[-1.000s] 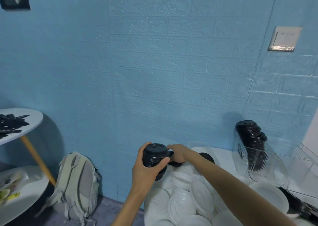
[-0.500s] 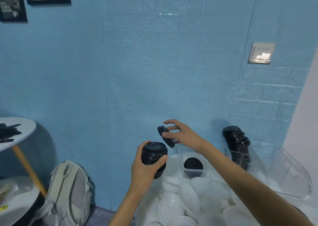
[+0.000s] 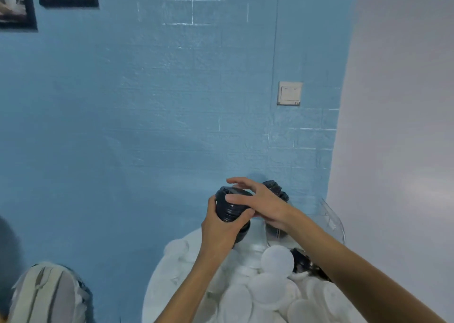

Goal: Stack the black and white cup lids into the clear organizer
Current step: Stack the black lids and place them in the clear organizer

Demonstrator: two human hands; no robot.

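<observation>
The left hand (image 3: 222,227) grips a short stack of black lids (image 3: 229,208) held up above the round white desk (image 3: 157,283), its fingers curled round the side of the stack. The right hand (image 3: 260,204) lies over the top of that stack, fingers fairly straight and spread, pressing the uppermost black lid onto the rest; whether the thumb pinches the rim cannot be told. Just behind the right hand, the clear organizer (image 3: 330,220) stands at the far edge of the desk against the blue wall (image 3: 172,101), and a column of black lids (image 3: 275,190) already sits in it, rising above its rim. That part of the job looks done, though the hand hides how full the compartment is. A good deal seems left: a heap of white lids (image 3: 267,288) is loose over most of the desk, none of them visibly in the organizer, and a few more black lids (image 3: 303,263) lie among them beside the right forearm. The stack in the left hand has not yet gone into the organizer either. By this showing the task is in its early-to-middle part, with black lids being gathered first and the white ones untouched. A pale backpack (image 3: 46,295) sits on the floor at lower left.
</observation>
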